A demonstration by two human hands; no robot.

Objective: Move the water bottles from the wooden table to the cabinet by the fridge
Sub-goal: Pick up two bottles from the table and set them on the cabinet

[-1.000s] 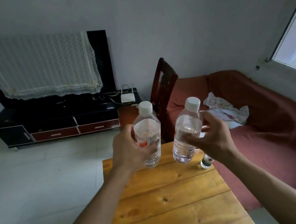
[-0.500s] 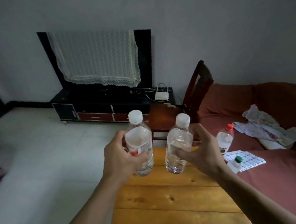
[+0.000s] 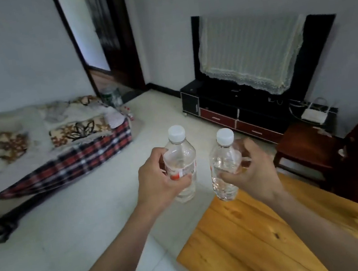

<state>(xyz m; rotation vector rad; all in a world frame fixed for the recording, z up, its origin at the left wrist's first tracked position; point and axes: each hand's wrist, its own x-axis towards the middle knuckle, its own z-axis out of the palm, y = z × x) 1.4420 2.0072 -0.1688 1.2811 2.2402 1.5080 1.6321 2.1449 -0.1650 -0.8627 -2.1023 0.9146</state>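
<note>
water bottles now clear of wooden table, clenched in left hand and right hand; view swung left toward doorway, carrying underway.

The view swings left: the wooden table now sits lower right, and both held bottles hang past its corner over the floor. A doorway and a plaid-covered bed enter view.
</note>
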